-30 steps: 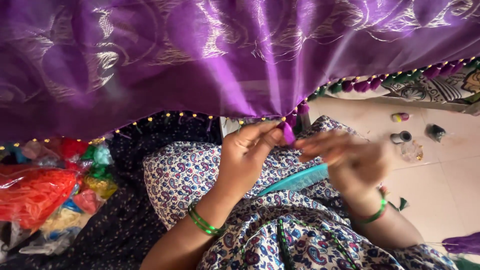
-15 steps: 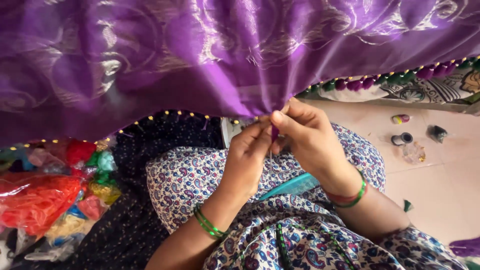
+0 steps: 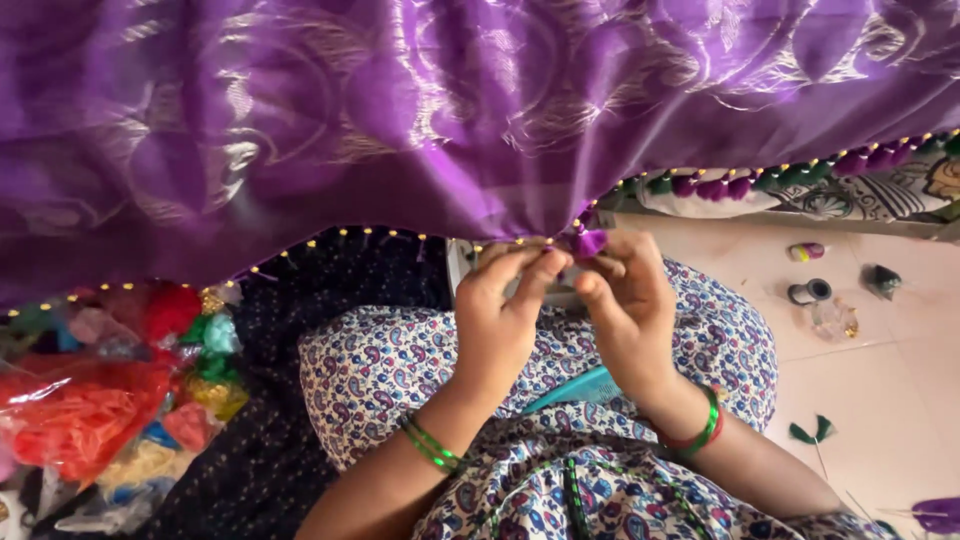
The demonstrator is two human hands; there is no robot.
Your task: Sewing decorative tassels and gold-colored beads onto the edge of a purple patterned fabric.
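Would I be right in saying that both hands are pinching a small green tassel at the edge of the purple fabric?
Not quite: the tassel is purple, not green, as the head view shows. Both the left hand and the right hand do pinch it at the edge of the purple fabric.

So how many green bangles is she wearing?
About 3: two thin green bangles on the left wrist, one green bangle beside a red one on the right. More may be hidden.

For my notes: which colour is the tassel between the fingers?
Purple, like the cloth; the tassel shows best in the head view.
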